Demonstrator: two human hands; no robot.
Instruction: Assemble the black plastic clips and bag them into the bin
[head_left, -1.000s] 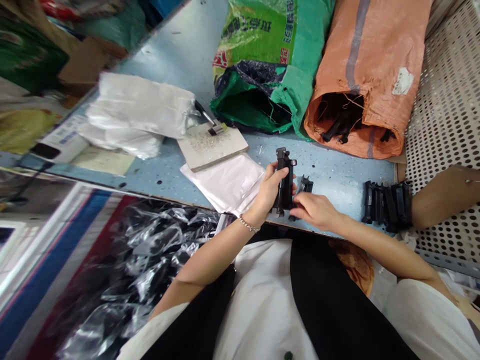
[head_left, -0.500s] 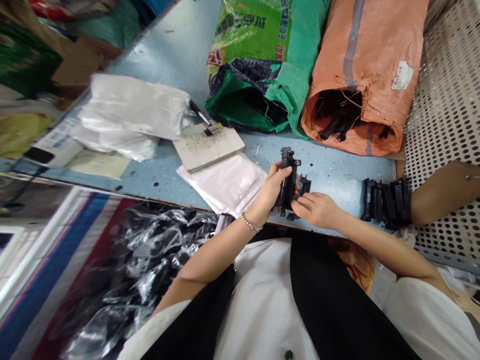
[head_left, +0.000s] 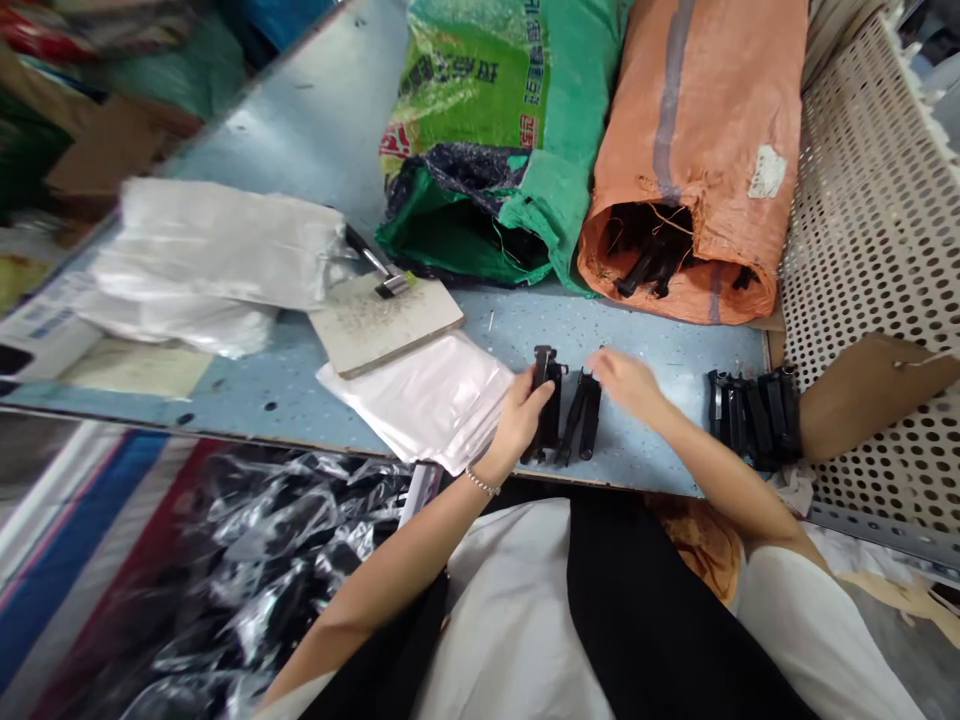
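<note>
My left hand (head_left: 519,420), with a bracelet at the wrist, is closed round a long black plastic part (head_left: 551,410), held upright over the table's front. Just right of it, more narrow black plastic parts (head_left: 589,425) stand or lean side by side on the tabletop. My right hand (head_left: 626,380) is smeared by motion close to their upper ends. Whether its fingertips touch or hold one of them I cannot tell.
A row of black parts (head_left: 754,415) lies at the right beside a perforated panel (head_left: 862,250). An orange sack (head_left: 720,110) and a green sack (head_left: 577,130) lie open behind. Left are clear plastic bags (head_left: 427,395), a board (head_left: 386,325) and white bags (head_left: 225,240). Wrapped black items (head_left: 285,560) lie below.
My left hand has lowered the black part toward the tabletop. My right hand has left that part's lower end and moved up and to the right. The whole view has shifted slightly.
</note>
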